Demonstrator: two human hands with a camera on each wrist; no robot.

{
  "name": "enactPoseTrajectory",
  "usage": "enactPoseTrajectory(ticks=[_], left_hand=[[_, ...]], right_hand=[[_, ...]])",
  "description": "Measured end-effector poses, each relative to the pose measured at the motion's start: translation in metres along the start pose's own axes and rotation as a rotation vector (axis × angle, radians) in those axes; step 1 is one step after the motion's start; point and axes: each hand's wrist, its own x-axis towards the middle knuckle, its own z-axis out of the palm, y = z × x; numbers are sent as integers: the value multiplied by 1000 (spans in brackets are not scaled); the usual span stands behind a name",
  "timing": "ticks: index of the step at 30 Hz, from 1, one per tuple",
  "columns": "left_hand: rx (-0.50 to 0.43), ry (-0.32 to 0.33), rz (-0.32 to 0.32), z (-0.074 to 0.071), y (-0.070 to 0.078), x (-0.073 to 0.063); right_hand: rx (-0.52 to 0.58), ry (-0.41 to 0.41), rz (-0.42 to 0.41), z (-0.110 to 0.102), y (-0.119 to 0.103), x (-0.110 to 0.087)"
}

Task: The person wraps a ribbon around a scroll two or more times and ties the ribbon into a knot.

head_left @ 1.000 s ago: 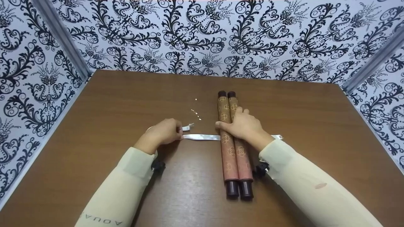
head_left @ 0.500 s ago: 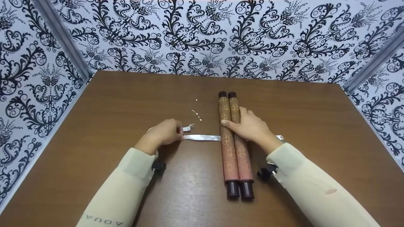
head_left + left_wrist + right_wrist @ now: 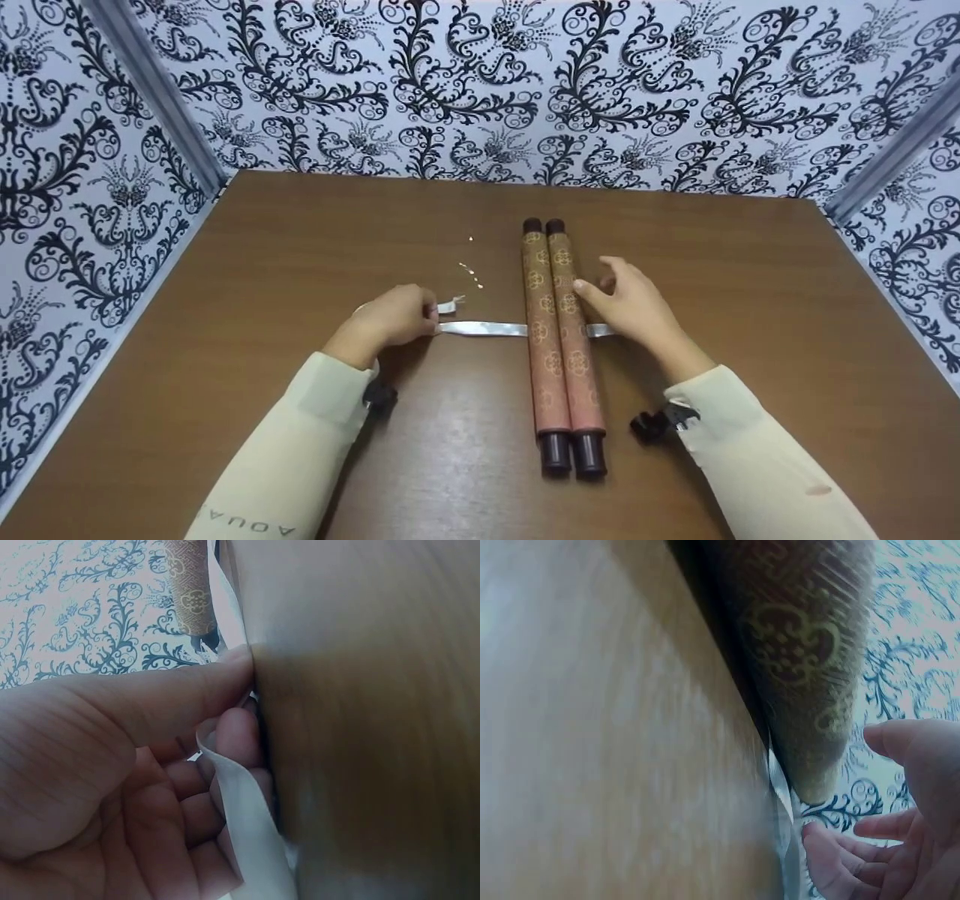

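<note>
Two patterned scrolls, the left scroll (image 3: 551, 375) and the right scroll (image 3: 576, 352), lie side by side with dark knobs at their ends. A shiny white ribbon (image 3: 484, 328) runs crosswise beneath both. To the left, my left hand (image 3: 394, 316) pinches the ribbon between thumb and fingertips, and a loose length of ribbon (image 3: 255, 832) hangs across the curled fingers in the left wrist view. My right hand (image 3: 636, 306) is just right of the scrolls, fingers loosely spread and holding nothing. Below it, the ribbon (image 3: 780, 791) shows at the scroll's edge; the hand partly hides its right end.
Small pale flecks (image 3: 470, 271) are scattered on the brown wooden table (image 3: 315, 232) left of the scrolls. Black-and-white patterned walls (image 3: 495, 82) enclose the table at the back and both sides.
My right hand has let go of the scrolls and moved right, uncovering more of the right scroll and the ribbon beside it. The left hand has kept its pinch in place.
</note>
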Motion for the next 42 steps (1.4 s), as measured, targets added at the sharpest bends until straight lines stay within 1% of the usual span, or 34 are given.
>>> enactPoseTrajectory(ticks=[2,4,9,14,19,22,28,35,39,42], left_hand=[[-2,-2,-5,0,0,0],[-4,-5,-6,0,0,0],[-4,-5,-3,1,1,1],[3,-2,6,0,2,0],[8,13,30,0,1,-1],[7,16,32,0,2,-2],[-8,15,16,1,1,-2],[-10,11,20,0,2,-1],[-9,11,14,1,2,-1],[-4,12,8,1,1,-1]], right_hand=[[17,-1,-8,-1,5,0],[27,-21,-16,-3,9,0],[-11,-120,-58,-9,16,-1],[-52,-202,-132,-14,19,-4],[-91,-261,-205,-18,22,-7],[-109,-280,-227,-19,23,-8],[-124,-305,-206,-20,21,-8],[-140,-342,-228,-17,19,-10],[-156,-345,-243,-15,17,-10],[-168,-323,-278,-13,16,-10]])
